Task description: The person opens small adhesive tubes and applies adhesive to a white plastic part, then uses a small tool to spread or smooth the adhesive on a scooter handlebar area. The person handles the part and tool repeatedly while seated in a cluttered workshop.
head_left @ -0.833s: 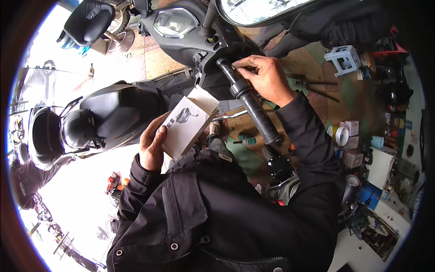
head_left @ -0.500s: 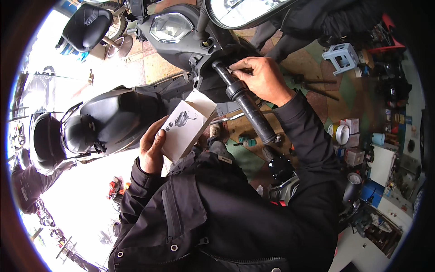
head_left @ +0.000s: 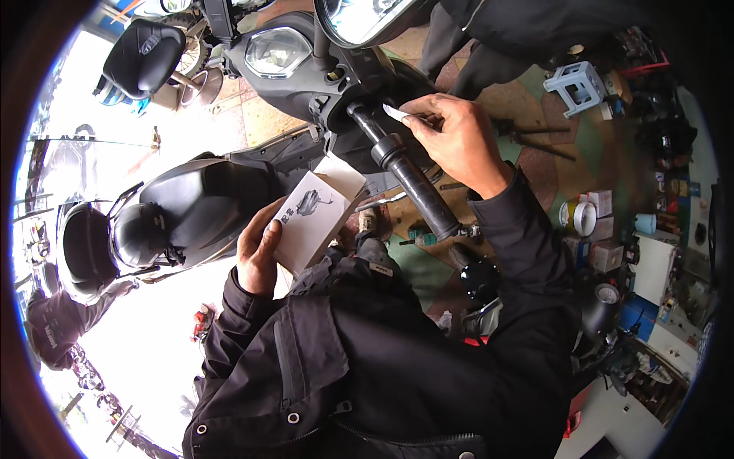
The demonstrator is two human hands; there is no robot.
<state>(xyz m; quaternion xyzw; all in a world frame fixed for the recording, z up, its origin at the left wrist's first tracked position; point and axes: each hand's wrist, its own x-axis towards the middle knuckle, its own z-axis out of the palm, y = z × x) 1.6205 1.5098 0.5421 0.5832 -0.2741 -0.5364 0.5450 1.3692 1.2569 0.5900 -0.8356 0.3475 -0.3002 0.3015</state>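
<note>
My left hand (head_left: 258, 252) is closed round a white cardboard box (head_left: 312, 218) with a printed picture on its face. The box's top flap stands open toward the scooter. My right hand (head_left: 462, 141), fingers pinched, grips a small flat white piece (head_left: 394, 113); its kind cannot be made out. Beneath that hand the scooter's black handlebar grip (head_left: 417, 187) slants toward me, apart from my fingers. The dark scooter front (head_left: 306, 76) with its clear headlight lies just beyond.
A mirror (head_left: 367, 19) juts out at the top. The black scooter seat (head_left: 202, 195) extends left. Another person's dark trousers (head_left: 482, 65) are at the far right, near a pale blue stool (head_left: 575, 88). Boxes and a white tape roll (head_left: 583, 219) sit farther right.
My right hand has drawn back to the right from the handlebar, and the white piece between its fingers now shows. My left hand keeps the box in nearly the same place.
</note>
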